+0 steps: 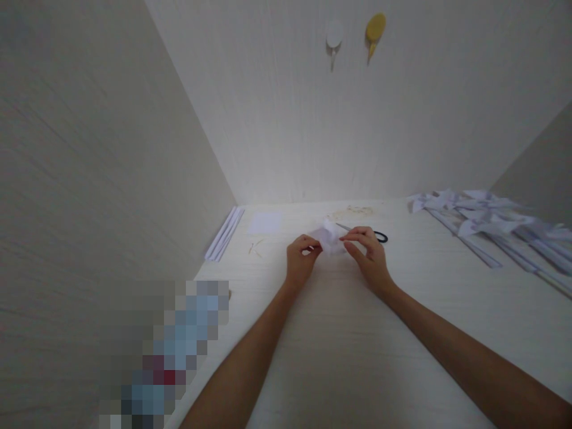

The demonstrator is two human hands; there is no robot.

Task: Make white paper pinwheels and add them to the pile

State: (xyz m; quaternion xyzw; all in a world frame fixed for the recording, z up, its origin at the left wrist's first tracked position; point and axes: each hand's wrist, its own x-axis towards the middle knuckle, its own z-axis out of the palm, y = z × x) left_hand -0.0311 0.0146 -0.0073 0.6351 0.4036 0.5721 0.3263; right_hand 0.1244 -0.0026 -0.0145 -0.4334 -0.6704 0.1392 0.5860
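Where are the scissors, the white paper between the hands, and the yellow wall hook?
Scissors (384, 241): head view, on the black handle loop.
White paper (330, 238): head view, on its middle.
Yellow wall hook (376, 27): head view, on its round disc.

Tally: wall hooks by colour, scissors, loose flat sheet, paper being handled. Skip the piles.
White wall hook: 1
Yellow wall hook: 1
Scissors: 1
Loose flat sheet: 1
Handled white paper: 1
Total: 5

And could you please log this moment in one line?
left hand: pinching white paper; right hand: at paper's edge; scissors: partly behind right hand
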